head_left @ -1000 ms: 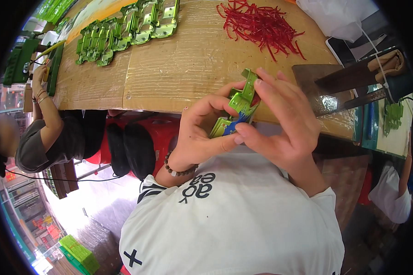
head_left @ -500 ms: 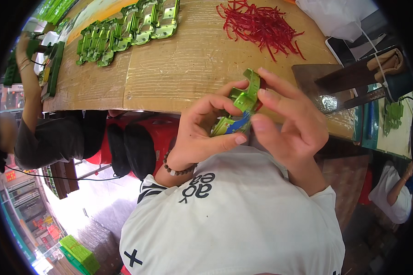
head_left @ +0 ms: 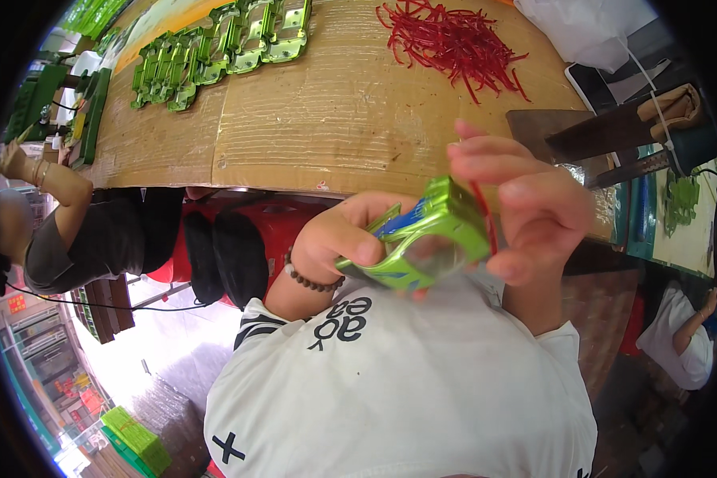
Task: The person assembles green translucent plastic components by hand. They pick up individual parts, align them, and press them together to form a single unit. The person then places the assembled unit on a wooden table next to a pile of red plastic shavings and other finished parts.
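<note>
My left hand (head_left: 337, 239), with a beaded bracelet at the wrist, grips a glossy green shell-like part (head_left: 454, 227) in front of my shirt. The part has a rounded opening and a blue patch on its upper side. A thin red strip (head_left: 484, 213) runs along the part's right edge. My right hand (head_left: 542, 199) is just right of the part, slightly smeared by motion. Its fingers are curved and apart from the thumb, whose tip is close to the strip's lower end. Whether the strip is still attached to the part cannot be made out.
On the wooden table (head_left: 311, 135) are a row of similar green parts (head_left: 215, 56) at far left and a heap of red strips (head_left: 454, 44). A white bag (head_left: 581, 32) and dark-handled tools (head_left: 613, 131) lie right. A co-worker (head_left: 88, 239) sits left by a green machine (head_left: 95, 115).
The green part has been turned and lowered, and its rounded opening now shows. My right hand has moved right, away from it. The red strip shows more plainly. The co-worker's arm has come down.
</note>
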Available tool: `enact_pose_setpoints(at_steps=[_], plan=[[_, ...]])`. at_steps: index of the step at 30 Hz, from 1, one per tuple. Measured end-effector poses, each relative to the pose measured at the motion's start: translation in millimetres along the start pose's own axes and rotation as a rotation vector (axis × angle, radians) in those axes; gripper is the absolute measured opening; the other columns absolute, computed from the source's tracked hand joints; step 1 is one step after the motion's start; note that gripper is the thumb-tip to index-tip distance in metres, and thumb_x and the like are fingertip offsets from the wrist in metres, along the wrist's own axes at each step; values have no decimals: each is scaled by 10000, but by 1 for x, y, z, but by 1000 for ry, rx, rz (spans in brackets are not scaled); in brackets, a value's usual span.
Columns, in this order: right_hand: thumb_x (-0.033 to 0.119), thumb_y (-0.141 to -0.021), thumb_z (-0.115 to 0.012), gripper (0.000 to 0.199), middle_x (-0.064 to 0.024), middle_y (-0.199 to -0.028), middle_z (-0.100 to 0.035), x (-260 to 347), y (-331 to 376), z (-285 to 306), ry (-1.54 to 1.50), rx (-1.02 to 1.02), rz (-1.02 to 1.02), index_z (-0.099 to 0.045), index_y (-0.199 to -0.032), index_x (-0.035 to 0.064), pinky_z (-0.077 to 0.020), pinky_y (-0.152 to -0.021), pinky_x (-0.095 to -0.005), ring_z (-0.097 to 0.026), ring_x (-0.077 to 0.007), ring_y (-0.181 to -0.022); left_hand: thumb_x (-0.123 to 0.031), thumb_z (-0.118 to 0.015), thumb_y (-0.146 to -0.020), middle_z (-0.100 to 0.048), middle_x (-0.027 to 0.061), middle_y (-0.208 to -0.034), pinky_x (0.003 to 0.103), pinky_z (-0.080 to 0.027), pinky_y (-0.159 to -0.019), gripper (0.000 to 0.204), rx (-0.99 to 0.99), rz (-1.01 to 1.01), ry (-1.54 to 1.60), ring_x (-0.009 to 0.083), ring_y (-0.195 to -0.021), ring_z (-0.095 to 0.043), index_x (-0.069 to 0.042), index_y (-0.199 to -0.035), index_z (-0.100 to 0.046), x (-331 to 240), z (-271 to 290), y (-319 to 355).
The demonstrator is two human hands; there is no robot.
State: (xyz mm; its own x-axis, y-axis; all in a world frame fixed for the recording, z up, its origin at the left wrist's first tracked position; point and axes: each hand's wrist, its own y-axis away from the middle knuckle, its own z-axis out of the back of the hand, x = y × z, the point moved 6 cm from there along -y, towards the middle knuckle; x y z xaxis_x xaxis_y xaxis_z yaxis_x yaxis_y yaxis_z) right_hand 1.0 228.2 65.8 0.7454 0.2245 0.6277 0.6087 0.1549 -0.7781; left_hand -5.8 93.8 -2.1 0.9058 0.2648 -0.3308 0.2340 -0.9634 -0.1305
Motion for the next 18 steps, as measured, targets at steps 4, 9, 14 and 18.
enact_pose_setpoints(at_steps=[4, 9, 14, 18], plan=[[222, -690, -755, 489, -236, -1082, -576, -5, -3, -10, -160, 207, -21, -548, -1085, 19, -277, -980, -564, -500, -398, -1079, -239, -650, -760, -378, 398, -1178, 404, -529, -713, 776, 324, 137, 279, 422, -1086, -471, 178, -1257, -224, 15, -2, -2], [236, -683, -759, 452, -211, -1063, -591, -5, -4, -16, -130, 203, -37, -580, -1050, 44, -285, -977, -561, -491, -385, -1086, -228, -588, -811, -314, 417, -1224, 418, -529, -729, 732, 457, 118, 330, 480, -1170, -372, 167, -1281, -188, 20, 2, -2], [253, -675, -761, 427, -192, -1065, -591, -3, -1, -17, -63, 192, -24, -601, -1016, 51, -277, -979, -567, -483, -393, -1082, -226, -574, -819, -315, 420, -1222, 413, -525, -733, 717, 406, 117, 346, 483, -1167, -374, 165, -1281, -189, 13, -6, 2], [278, -664, -767, 447, -164, -1075, -591, 0, 0, -18, 6, 217, 17, -603, -1021, 64, -237, -988, -590, -475, -411, -1077, -229, -578, -814, -337, 416, -1208, 395, -531, -699, 719, 376, 132, 355, 459, -1073, -470, 164, -1279, -195, 16, -6, 6]])
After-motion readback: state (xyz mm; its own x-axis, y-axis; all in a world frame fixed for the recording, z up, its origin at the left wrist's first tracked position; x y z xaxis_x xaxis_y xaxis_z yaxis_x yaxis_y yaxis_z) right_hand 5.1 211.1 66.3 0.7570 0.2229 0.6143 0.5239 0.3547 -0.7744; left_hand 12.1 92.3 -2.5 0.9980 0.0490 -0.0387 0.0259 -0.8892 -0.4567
